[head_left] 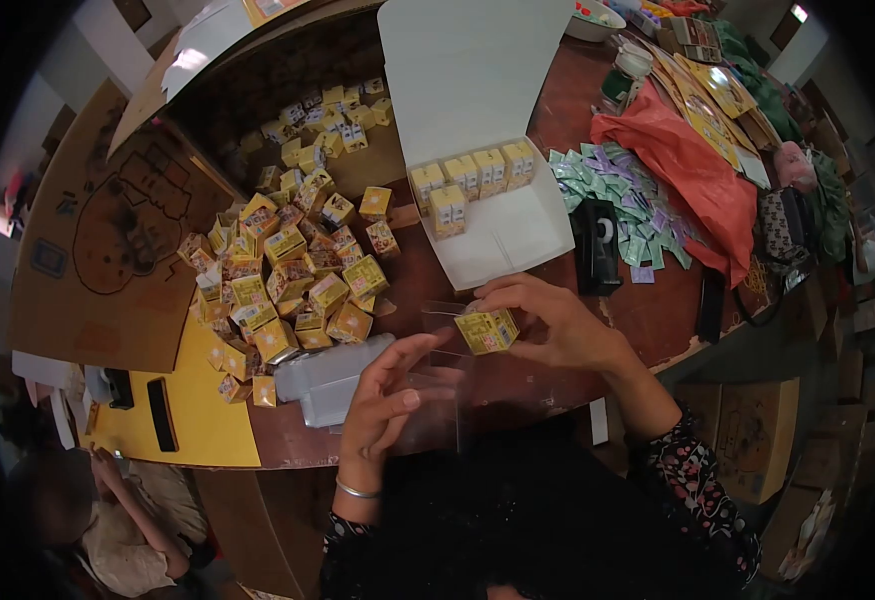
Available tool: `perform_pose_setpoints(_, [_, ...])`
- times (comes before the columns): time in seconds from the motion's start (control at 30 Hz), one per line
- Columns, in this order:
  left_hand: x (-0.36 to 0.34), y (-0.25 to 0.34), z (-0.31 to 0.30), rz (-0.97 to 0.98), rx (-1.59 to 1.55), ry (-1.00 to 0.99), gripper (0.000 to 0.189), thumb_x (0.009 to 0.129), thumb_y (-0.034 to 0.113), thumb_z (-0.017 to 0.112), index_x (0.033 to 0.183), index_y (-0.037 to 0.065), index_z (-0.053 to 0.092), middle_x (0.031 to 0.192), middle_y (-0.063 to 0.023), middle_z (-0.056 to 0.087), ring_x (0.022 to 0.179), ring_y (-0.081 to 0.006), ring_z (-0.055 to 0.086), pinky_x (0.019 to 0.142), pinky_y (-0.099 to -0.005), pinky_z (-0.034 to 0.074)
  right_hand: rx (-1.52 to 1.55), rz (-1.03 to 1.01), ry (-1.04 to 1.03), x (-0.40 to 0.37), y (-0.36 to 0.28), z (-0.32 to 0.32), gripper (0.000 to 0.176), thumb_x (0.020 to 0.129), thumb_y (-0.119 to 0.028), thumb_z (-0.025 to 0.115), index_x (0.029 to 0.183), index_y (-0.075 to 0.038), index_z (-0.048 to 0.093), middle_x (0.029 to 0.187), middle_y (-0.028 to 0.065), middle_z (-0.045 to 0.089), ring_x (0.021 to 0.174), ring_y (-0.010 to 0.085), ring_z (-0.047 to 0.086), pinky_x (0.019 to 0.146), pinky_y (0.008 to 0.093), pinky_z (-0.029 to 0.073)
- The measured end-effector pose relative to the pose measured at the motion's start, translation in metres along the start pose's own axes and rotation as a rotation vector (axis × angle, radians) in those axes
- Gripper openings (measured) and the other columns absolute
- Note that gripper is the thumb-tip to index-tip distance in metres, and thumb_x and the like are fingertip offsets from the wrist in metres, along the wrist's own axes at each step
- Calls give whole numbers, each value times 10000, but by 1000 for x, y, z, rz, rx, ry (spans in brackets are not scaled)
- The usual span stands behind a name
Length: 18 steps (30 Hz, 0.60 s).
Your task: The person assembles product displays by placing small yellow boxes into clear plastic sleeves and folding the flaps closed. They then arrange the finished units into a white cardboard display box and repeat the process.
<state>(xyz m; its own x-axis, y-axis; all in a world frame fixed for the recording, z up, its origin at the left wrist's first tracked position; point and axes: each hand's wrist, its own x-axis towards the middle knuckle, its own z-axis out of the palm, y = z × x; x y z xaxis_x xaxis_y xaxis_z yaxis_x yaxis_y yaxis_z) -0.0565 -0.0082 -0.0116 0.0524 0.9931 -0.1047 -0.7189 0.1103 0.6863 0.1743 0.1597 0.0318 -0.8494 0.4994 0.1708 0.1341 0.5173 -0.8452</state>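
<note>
In my right hand (pixel 558 325) is a small yellow printed carton (pixel 488 332), pinched between thumb and fingers over the table's front edge. My left hand (pixel 388 395), with a silver bangle at the wrist, has its fingers curved around a clear plastic sleeve (pixel 440 415), whose see-through walls reach toward the carton. Beneath and beside the left hand lies a stack of flat clear plastic pieces (pixel 323 385). A large pile of similar yellow cartons (pixel 298 270) spreads to the left.
Beyond my hands, an open white box (pixel 508 235) holds yellow cartons along its back and left. A black tape dispenser (pixel 596 245) stands beside it. Green and purple sachets (pixel 613 195) and a red plastic bag (pixel 693 165) lie right. Another person (pixel 138 530) sits at lower left.
</note>
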Motion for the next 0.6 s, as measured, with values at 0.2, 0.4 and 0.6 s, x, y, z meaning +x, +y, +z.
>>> perform_pose_setpoints(0.2, [15, -12, 4, -62, -142, -147, 762, 829, 179, 788, 1467, -45, 436, 1458, -207, 515, 1245, -400, 619, 1008, -476, 551, 451, 184, -2, 1, 3, 19, 500, 790, -11, 818, 1237, -42, 595, 1328, 88, 624, 1045, 185, 699, 836, 328, 594])
perform_pose_setpoints(0.4, [11, -1, -4, -138, -61, -217, 732, 824, 161, 787, 1447, -52, 467, 1396, -184, 567, 1225, -336, 634, 1019, -447, 544, 133, -76, -201, 9, 2, -14, 423, 786, -61, 834, 1142, -37, 607, 1435, 116, 596, 1092, 236, 695, 883, 357, 590])
perform_pose_setpoints(0.6, [20, 16, 11, -209, 105, -250, 695, 813, 60, 790, 1436, -29, 496, 1368, -151, 584, 1207, -278, 648, 1015, -394, 545, -11, -101, -277, 18, -16, -16, 443, 758, -100, 857, 1143, -54, 644, 1246, 84, 657, 1089, 251, 668, 925, 364, 546])
